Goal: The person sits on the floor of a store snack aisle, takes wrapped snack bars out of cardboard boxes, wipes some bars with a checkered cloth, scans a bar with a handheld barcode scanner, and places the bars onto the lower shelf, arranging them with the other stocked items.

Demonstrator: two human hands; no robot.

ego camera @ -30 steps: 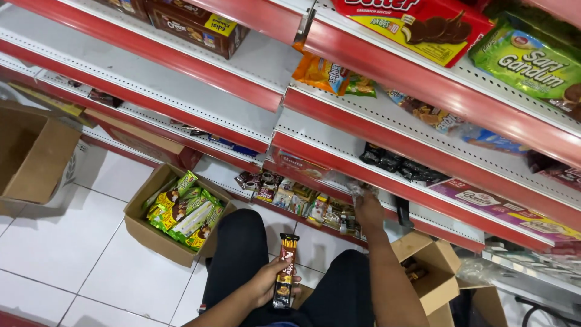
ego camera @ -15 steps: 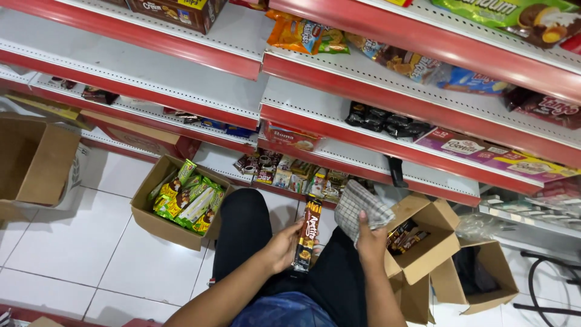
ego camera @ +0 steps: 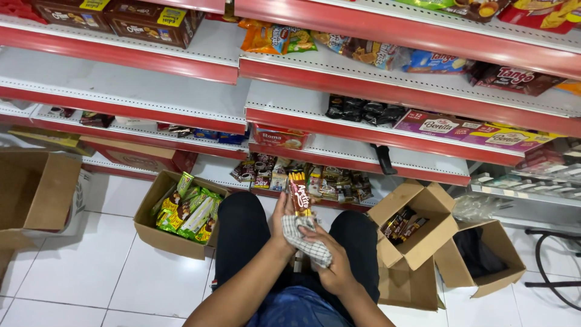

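The checked white cloth (ego camera: 307,237) is hiding the bottom of the tall red-brown snack packet (ego camera: 299,192) in the frame's middle; the left hand (ego camera: 282,219) is gripping the packet upright; the right hand (ego camera: 330,257) is squeezing the cloth against it.

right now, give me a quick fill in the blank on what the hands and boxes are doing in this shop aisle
1. The left hand holds a long snack pack that stands ____.
2. The right hand presses a checked ____ against the pack's lower end.
3. The box on the floor left of the knees holds mostly ____ packs.
4. The shelves have ____ front edges.

Missing words: upright; cloth; green; red
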